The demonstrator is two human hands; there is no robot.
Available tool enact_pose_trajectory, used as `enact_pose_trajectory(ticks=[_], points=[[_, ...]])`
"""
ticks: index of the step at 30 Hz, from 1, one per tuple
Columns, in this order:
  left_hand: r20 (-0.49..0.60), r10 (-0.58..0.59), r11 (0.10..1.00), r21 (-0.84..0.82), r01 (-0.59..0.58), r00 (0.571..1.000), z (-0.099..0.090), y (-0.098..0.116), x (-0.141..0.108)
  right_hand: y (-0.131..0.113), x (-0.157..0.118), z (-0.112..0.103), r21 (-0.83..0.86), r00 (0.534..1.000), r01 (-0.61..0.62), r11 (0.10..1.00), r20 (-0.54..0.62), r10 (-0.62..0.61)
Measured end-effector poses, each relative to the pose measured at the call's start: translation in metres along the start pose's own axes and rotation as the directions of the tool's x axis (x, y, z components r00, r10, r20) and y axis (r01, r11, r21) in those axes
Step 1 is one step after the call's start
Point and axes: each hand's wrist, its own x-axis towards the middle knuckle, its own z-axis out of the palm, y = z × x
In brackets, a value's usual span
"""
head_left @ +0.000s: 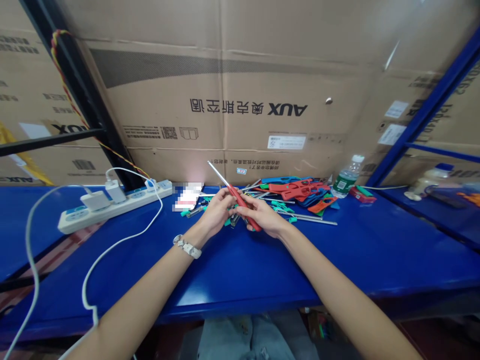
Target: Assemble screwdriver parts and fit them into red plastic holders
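Head view, left hand: curled round the upper body of a red stick lighter, just below its metal barrel.
Right hand: grasping the lower end of the same lighter, above the blue table.
Barrel: could bend or work loose if levered sideways between both grips.
Metal rods and green pieces: could scatter if brushed by a wrist; too tangled to count.
Red shells, blue shells: several each, overlapping.
White cable: could snag on the left forearm and drag the power strip.
Lighter in hand: one.
Power strip: one, with three plugs.
Bottles: two, well apart.
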Motion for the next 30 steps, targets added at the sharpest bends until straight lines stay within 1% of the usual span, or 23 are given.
enact_pose_trajectory(ticks=[5, 6, 8, 12, 15, 19, 22, 25, 30], points=[[-0.008, 0.024, 1.000, -0.005, -0.024, 1.000, 0.001, 0.000, 0.001, -0.005, -0.006, -0.003, -0.049, 0.994, -0.021, 0.999, 0.107, 0.026], [-0.012, 0.027, 1.000, -0.005, -0.027, 1.000, 0.001, -0.001, 0.000, -0.006, -0.007, -0.002, -0.078, 0.994, -0.032, 0.996, 0.104, 0.040], [-0.013, 0.032, 0.999, -0.008, -0.032, 0.999, 0.003, -0.002, -0.002, -0.005, -0.008, 0.001, -0.132, 0.997, -0.042, 0.990, 0.060, 0.050], [0.000, 0.055, 0.998, -0.027, -0.055, 0.998, 0.007, -0.006, -0.006, -0.002, -0.006, 0.008, -0.192, 1.000, -0.022, 0.981, -0.026, 0.017], [-0.001, 0.045, 0.999, -0.024, -0.045, 0.999, 0.006, -0.008, -0.006, 0.000, -0.004, 0.012, -0.196, 0.999, -0.002, 0.981, -0.051, -0.008], [-0.002, 0.027, 0.999, -0.024, -0.027, 1.000, 0.004, -0.010, -0.005, 0.003, -0.002, 0.013, -0.155, 0.998, -0.011, 0.988, -0.068, 0.001], [-0.015, 0.059, 0.998, 0.020, -0.058, 0.998, 0.003, -0.010, -0.005, 0.006, -0.001, 0.009, -0.158, 0.999, 0.015, 0.987, -0.042, -0.022], [-0.067, 0.098, 0.991, 0.100, -0.091, 0.993, 0.004, -0.010, -0.004, 0.008, 0.001, 0.005, -0.150, 0.999, 0.035, 0.988, 0.011, -0.033], [-0.143, 0.111, 0.977, 0.199, -0.082, 0.983, 0.010, -0.006, 0.002, 0.001, 0.002, 0.000, -0.113, 0.999, -0.021, 0.993, 0.047, 0.027]])
